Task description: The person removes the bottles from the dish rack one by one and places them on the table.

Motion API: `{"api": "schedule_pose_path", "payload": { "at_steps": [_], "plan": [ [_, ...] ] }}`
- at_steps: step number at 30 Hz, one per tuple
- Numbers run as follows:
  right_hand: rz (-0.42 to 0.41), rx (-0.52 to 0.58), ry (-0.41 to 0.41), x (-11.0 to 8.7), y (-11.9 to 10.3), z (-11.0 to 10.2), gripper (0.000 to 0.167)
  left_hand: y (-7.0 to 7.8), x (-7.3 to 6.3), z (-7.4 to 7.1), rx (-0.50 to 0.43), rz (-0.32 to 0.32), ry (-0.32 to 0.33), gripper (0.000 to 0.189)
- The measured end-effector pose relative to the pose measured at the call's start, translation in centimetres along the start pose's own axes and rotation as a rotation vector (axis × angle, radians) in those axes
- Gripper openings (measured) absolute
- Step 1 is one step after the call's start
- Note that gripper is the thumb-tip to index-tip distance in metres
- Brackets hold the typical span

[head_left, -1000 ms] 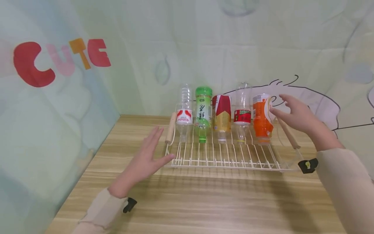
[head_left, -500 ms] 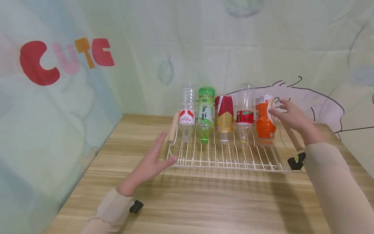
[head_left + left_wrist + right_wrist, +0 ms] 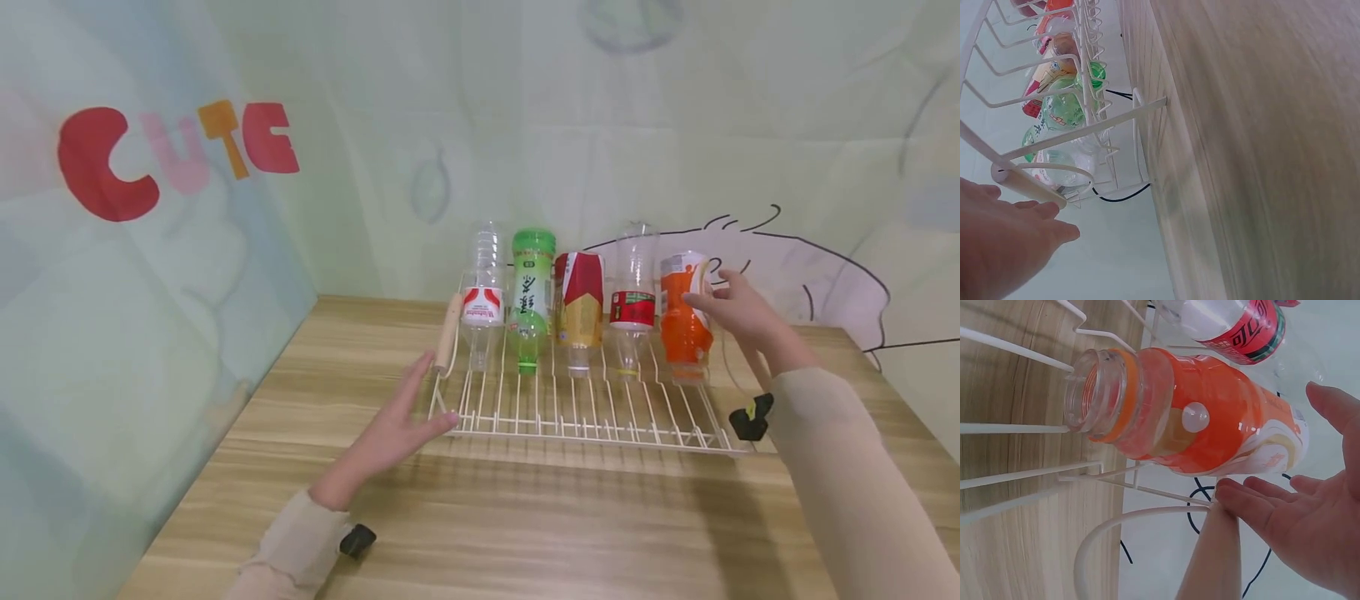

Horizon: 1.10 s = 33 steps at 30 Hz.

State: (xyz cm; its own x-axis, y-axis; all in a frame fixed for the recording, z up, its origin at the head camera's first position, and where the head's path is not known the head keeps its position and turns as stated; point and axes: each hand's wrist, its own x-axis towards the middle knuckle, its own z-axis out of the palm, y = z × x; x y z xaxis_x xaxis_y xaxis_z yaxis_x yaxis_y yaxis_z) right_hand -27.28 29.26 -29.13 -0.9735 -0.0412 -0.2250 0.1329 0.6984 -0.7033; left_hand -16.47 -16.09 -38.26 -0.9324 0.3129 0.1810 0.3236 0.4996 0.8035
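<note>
Orange-labelled clear plastic bottle: neck down, at right end of white wire rack, long axis roughly upright. Right hand nearer, bottle just left of it; thumb and fingers spread, contact hard to tell. Left hand spread, beside rack's left wooden handle. Rack's other bottles, right to left: red-labelled clear bottle, "可口" readable; red-and-gold bottle; green plastic bottle, dark Chinese characters; clear bottle with red-and-white label. Rack on wood-grain counter. Left of rack, printed backdrop: "CUTE".
</note>
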Motion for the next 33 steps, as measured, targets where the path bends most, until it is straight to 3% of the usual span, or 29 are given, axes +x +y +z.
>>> {"api": "schedule_pose_path", "payload": {
  "at_steps": [6, 14, 33],
  "plan": [
    [0.068, 0.099, -0.026, 0.7, 0.2, 0.6, 0.105, -0.1, -0.2, 0.3, -0.038, -0.014, -0.015, 0.093],
    [-0.002, -0.015, 0.006, 1.7, 0.6, 1.3, 0.097, -0.1, -0.4, 0.4, -0.046, -0.056, -0.016, 0.094],
    [0.005, 0.003, 0.007, 2.2, 0.7, 1.4, 0.101, 0.2, 0.1, 0.0, -0.033, -0.077, -0.038, 0.097]
  ]
}}
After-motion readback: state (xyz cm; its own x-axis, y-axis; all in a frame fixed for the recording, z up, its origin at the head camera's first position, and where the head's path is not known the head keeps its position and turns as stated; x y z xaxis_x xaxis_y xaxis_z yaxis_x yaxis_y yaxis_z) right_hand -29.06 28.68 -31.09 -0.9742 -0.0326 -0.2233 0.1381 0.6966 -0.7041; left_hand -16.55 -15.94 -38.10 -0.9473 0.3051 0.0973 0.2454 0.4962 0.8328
